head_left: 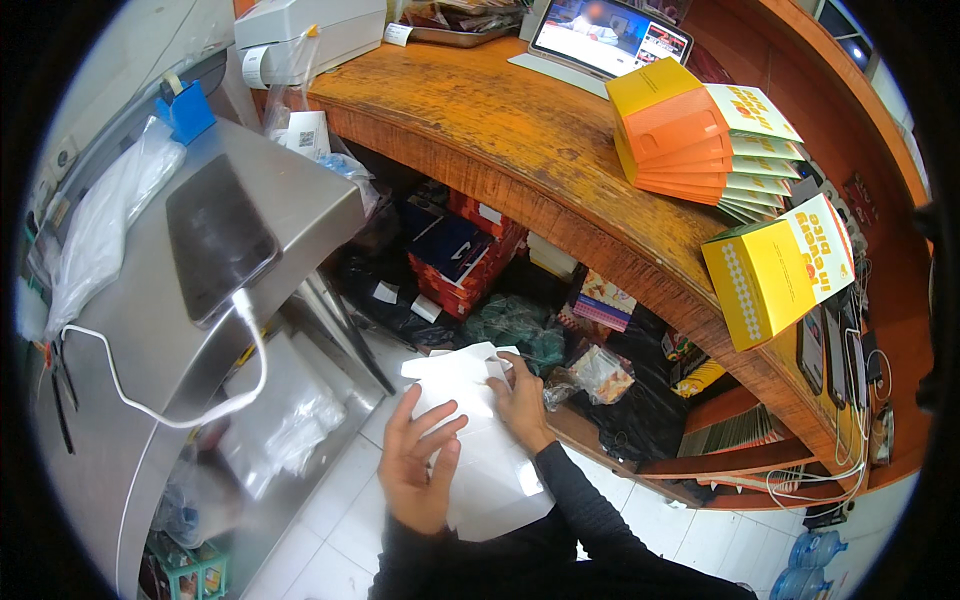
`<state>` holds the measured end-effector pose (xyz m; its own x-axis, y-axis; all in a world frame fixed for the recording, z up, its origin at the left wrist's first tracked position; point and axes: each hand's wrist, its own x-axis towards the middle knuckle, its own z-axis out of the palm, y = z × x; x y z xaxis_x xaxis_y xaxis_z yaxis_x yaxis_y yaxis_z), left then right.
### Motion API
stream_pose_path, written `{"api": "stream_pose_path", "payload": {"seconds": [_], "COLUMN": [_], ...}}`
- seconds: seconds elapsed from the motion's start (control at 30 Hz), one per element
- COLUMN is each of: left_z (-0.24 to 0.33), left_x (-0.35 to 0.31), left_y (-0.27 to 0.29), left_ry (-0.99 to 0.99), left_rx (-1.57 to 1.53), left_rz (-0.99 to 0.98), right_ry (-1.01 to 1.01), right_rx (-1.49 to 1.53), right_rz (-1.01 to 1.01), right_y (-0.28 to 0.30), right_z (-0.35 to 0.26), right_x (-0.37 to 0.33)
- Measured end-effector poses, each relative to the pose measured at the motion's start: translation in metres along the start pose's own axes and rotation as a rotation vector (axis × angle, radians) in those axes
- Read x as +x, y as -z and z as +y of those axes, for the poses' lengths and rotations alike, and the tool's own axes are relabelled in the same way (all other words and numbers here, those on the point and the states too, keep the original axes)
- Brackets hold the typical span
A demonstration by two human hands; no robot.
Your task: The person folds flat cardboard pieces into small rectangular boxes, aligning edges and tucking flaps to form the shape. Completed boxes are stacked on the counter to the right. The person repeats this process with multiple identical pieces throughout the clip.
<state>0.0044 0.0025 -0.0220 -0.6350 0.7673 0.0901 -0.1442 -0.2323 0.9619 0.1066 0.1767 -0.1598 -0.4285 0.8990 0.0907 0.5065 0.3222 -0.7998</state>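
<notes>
A white, partly folded cardboard box blank (485, 440) lies over my lap, its small flaps at the far end. My right hand (520, 400) grips the blank's far right edge near a raised flap, fingers bent around it. My left hand (422, 460) hovers over or lightly touches the blank's left side, its fingers spread. Whether the left fingertips press on the card, I cannot tell. The underside of the blank is hidden. Up on the wooden counter at the right stand folded yellow, white and orange boxes (690, 140) in a fanned stack, with one more yellow box (770, 270) nearer me.
A steel table (310, 200) at the left bears a phone (220, 235) with a white cable, plastic bags (110, 220) and a blue tape dispenser (187, 112). On the wooden counter (450, 100) are a tablet (610, 40) and a white printer (305, 40). Red boxes (460, 260) sit below.
</notes>
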Motion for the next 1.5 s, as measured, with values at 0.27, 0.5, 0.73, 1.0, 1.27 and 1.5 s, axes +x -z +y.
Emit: {"api": "stream_pose_path", "payload": {"seconds": [0.27,0.5,0.73,1.0,1.27,1.5], "left_z": [0.001,-0.013,-0.028,-0.007,-0.004,0.002], "left_x": [0.002,0.007,0.009,-0.006,-0.009,-0.02], "left_y": [0.006,0.015,0.021,-0.005,-0.012,-0.016], "left_ry": [0.001,-0.116,0.021,-0.471,-0.543,-0.339], "left_rx": [0.01,0.449,0.207,0.623,0.435,0.243], "left_rz": [0.071,0.184,0.179,0.019,-0.058,-0.016], "right_ry": [0.091,0.069,0.096,0.285,0.028,0.141], "right_rx": [0.074,0.465,0.844,0.732,1.134,0.971], "right_rz": [0.178,0.167,0.076,0.082,-0.298,-0.166], "right_y": [0.008,0.026,0.068,0.075,0.091,0.087], "right_z": [0.004,-0.017,-0.064,-0.115,-0.117,-0.125], "right_x": [-0.012,-0.02,-0.024,-0.057,-0.06,-0.064]}}
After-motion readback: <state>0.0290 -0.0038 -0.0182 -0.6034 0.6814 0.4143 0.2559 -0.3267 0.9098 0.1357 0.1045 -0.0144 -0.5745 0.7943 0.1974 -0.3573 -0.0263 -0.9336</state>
